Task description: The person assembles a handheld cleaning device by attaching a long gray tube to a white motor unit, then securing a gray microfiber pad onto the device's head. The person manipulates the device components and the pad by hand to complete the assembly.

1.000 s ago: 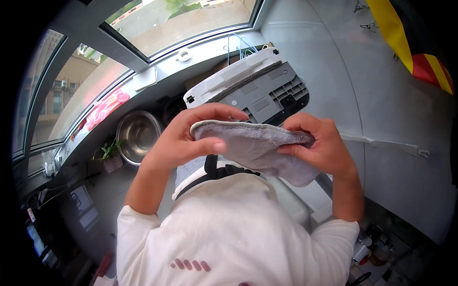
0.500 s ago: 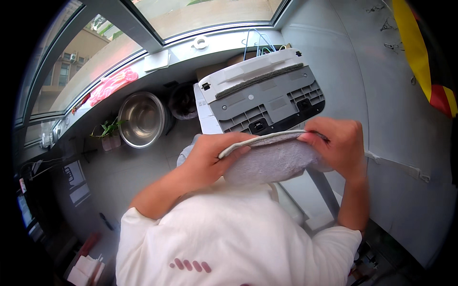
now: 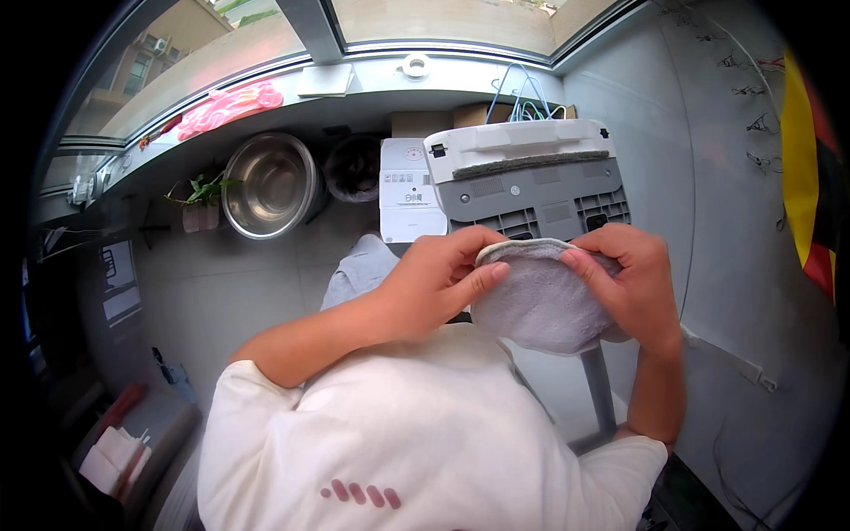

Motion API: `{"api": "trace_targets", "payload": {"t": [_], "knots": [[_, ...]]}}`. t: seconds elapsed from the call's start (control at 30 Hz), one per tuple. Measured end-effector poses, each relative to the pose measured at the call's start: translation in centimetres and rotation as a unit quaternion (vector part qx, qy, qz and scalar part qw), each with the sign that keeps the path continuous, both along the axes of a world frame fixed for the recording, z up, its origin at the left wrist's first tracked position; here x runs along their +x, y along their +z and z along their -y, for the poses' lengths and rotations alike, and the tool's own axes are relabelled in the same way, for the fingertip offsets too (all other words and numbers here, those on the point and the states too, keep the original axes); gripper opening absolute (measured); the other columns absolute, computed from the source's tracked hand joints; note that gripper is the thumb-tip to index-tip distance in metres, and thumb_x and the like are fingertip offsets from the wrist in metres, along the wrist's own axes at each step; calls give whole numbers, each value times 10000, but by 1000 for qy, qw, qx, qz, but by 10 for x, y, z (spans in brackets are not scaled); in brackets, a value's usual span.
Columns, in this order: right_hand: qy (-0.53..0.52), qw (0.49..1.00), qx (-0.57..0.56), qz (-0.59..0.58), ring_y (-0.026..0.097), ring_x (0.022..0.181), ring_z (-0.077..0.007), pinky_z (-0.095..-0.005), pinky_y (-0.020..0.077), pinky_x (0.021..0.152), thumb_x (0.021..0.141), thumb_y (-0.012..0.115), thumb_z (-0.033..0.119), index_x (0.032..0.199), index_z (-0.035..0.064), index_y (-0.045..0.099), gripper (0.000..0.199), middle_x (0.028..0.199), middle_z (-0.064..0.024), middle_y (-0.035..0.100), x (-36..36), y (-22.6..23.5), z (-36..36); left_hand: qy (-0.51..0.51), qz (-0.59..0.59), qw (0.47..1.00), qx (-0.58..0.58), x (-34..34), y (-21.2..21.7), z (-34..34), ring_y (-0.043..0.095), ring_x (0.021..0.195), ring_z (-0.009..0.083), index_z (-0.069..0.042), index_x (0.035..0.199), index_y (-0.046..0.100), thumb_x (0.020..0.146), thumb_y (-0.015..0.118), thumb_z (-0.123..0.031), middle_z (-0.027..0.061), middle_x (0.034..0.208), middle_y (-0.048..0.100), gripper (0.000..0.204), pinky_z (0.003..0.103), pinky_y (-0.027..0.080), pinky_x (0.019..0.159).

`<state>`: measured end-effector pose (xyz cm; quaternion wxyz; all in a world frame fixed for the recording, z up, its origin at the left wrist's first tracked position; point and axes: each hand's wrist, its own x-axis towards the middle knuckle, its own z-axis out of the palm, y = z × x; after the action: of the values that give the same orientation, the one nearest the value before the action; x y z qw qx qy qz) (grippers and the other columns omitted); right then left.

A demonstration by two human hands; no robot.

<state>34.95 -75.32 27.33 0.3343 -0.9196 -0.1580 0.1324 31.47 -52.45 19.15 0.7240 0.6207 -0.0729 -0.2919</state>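
While 2 bare hands hold it by its edge, a soft grey pad [image 3: 542,307] hangs between them in front of a white shirt [image 3: 398,411], its pale rim uppermost. The left hand [image 3: 443,276] is nearly closed, thumb and fingers pinching the pad's upper left edge. The right hand [image 3: 636,281] is closed on the upper right edge, thumb on the fuzzy face, fingers behind. Just beyond the pad, partly covered by it, is a white and grey machine [image 3: 522,188]. Left of that stand a white carton [image 3: 411,190], a steel basin [image 3: 268,188] and a plant [image 3: 201,196].
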Motion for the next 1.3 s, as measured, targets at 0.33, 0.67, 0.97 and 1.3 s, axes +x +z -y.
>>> {"api": "trace_targets", "payload": {"t": [0.33,0.67,0.97,1.3], "knots": [[15,992,-50,-113,613,628,-191,-298,491,640,788,739,217,848,-20,724,244,712,-134,674,64,-8,-22,34,-7,997,68,32,-11,-28,533,544,42,-16,809,584,986,560,-221,-5,619,583,272,196,427,476],[37,977,-121,-172,592,626,-194,-316,480,625,784,750,237,822,-21,711,263,726,-139,664,93,-35,-42,73,-24,993,87,41,-39,-41,436,482,30,-23,730,582,965,594,-226,-33,543,496,310,214,321,440],[44,977,-93,-187,569,591,-187,-321,474,602,785,750,226,798,-35,697,267,663,-134,634,99,-42,-41,96,-52,993,51,39,-47,-37,408,474,32,-23,714,581,958,605,-240,-34,547,483,328,215,303,436],[66,977,-132,-157,557,599,-131,-285,470,590,790,750,207,766,-38,673,258,670,-89,615,100,-42,-44,123,-30,990,61,39,-52,-35,414,485,28,-27,707,585,958,605,-239,-28,594,520,330,207,298,432]]}}
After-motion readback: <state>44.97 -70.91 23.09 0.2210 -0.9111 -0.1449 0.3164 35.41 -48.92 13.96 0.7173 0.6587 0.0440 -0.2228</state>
